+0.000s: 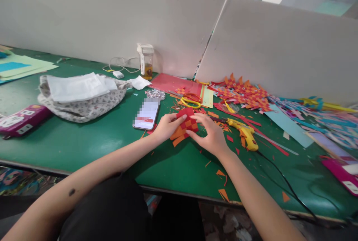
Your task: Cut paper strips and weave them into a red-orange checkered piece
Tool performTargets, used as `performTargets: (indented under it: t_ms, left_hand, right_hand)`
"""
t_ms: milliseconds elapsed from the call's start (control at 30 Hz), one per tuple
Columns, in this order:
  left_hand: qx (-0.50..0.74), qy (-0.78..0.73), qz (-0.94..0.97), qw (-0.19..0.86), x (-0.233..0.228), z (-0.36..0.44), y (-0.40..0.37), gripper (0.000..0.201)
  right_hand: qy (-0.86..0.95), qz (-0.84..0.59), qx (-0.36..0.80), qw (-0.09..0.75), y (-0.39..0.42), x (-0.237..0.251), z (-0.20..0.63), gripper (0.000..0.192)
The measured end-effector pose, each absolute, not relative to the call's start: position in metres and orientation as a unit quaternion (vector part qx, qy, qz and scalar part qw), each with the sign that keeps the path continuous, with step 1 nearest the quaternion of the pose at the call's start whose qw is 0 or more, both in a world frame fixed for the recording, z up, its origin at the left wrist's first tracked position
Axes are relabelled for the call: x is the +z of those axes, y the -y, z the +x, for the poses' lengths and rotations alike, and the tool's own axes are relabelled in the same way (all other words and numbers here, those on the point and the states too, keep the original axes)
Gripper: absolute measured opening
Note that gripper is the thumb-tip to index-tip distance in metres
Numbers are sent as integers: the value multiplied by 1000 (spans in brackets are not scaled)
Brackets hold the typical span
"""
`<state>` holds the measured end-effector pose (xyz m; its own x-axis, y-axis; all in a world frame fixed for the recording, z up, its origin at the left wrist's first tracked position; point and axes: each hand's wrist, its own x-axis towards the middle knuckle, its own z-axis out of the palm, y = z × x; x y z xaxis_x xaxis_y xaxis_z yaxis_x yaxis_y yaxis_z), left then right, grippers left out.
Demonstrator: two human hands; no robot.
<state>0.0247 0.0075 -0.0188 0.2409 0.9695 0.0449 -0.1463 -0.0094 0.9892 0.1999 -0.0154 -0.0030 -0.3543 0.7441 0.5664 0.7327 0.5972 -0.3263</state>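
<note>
Woven paper piece [187,124] of red and orange strips, lying low over the green counter [84,144], just right of a phone [147,114]. Checkered middle already interlaced and tight; orange strip ends poking loose at the lower left edge, so seemingly woven through but not trimmed or fastened at the border. Pinched from both sides: left hand [167,126] closed on the left edge, thumb on top, fingers tucked beneath; right hand [210,133] bent over the right side, fingertips pressing down on the weave, its grip narrow rather than spread. Both grips grasping the same piece, neither released.

Just beyond, yellow scissors [191,101] on a red sheet [173,82]. To the right, a yellow glue gun [244,132] with its black cord trailing toward the counter's edge. Farther back right, a heap of finished woven pieces [243,92]. Scraps of red and orange scattered around. Well apart on the left, a cloth bag [81,101].
</note>
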Motion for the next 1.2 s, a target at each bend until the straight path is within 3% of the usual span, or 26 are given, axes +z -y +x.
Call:
performTargets:
  t_ms: [167, 267, 533, 1000, 1200]
  left_hand:
    - [458, -370, 512, 625, -17, 26, -6, 40]
    - [450, -360, 542, 612, -17, 26, -6, 40]
    - [438, -376, 600, 554, -20, 23, -8, 33]
    - [483, -342, 687, 422, -7, 19, -2, 14]
    - [485, -317, 743, 335, -4, 15, 3, 17]
  right_hand:
    - [714, -471, 235, 461, 10, -4, 200, 38]
    - [662, -493, 295, 482, 6, -5, 202, 37]
    - [629, -506, 337, 485, 3, -3, 206, 41]
    - [658, -404, 382, 508, 6, 3, 209, 4]
    - [700, -388, 366, 475, 10, 4, 208, 2]
